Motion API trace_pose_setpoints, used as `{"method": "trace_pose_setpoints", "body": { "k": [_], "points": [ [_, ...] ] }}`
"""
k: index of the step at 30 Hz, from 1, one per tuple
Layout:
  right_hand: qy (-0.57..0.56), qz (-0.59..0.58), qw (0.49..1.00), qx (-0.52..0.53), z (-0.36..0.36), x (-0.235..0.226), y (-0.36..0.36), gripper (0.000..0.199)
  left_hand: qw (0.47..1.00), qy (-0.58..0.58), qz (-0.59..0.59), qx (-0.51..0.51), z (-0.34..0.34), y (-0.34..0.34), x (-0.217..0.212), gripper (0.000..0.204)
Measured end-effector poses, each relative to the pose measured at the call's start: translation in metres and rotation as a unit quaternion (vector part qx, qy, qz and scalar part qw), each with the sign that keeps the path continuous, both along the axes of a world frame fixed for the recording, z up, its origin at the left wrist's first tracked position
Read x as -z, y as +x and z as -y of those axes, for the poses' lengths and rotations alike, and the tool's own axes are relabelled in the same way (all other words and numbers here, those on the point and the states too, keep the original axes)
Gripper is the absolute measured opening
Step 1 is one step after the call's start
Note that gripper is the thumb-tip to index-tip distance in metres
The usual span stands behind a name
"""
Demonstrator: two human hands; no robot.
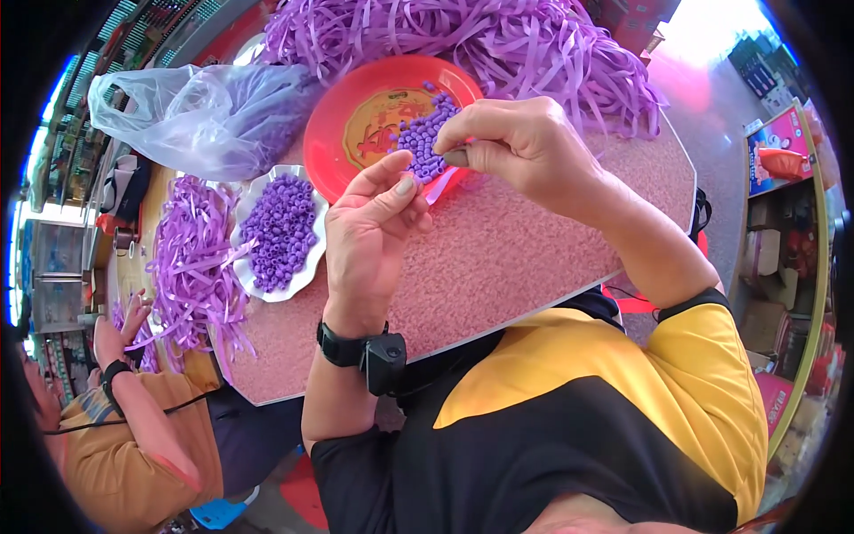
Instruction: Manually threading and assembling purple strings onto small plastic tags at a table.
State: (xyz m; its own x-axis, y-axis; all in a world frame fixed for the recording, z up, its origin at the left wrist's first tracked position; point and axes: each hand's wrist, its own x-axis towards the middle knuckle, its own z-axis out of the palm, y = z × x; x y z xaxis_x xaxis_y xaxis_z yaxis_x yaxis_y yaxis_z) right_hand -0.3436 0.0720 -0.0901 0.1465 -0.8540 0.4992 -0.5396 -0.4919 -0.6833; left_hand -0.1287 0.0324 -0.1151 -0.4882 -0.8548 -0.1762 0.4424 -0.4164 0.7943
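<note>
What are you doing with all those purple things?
A person's left hand and right hand are raised together over a red plate of purple beads, pinching something small between the fingers; what exactly is hard to tell. A white dish beside it holds more beads. Purple ribbon strips are heaped at the table's far side, next to a plastic bag. Another person sits at the left, near more strips.
</note>
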Motion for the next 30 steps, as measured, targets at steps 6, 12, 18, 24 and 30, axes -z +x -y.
{"method": "trace_pose_setpoints", "body": {
  "k": [6, 12, 18, 24, 30],
  "points": [
    [-0.073, -0.052, 0.996, -0.006, 0.001, 0.007, -0.001, 0.016, 1.0, -0.003, 0.021, -0.011, -0.003, -0.003, -0.001, 0.021],
    [-0.076, -0.073, 0.994, -0.01, 0.001, 0.012, -0.001, 0.019, 0.999, -0.011, 0.036, -0.019, -0.006, -0.004, -0.003, 0.021],
    [-0.073, -0.08, 0.994, -0.006, 0.0, 0.012, 0.0, 0.02, 0.999, -0.035, 0.029, -0.022, -0.007, -0.004, -0.003, 0.021],
    [-0.079, -0.076, 0.994, -0.01, 0.0, 0.013, 0.002, 0.022, 0.999, -0.039, 0.012, -0.024, -0.006, -0.002, 0.0, 0.022],
    [-0.086, -0.068, 0.994, -0.018, 0.001, 0.014, 0.001, 0.022, 0.999, -0.012, -0.032, -0.011, -0.005, 0.0, 0.003, 0.024]
  ]
}}
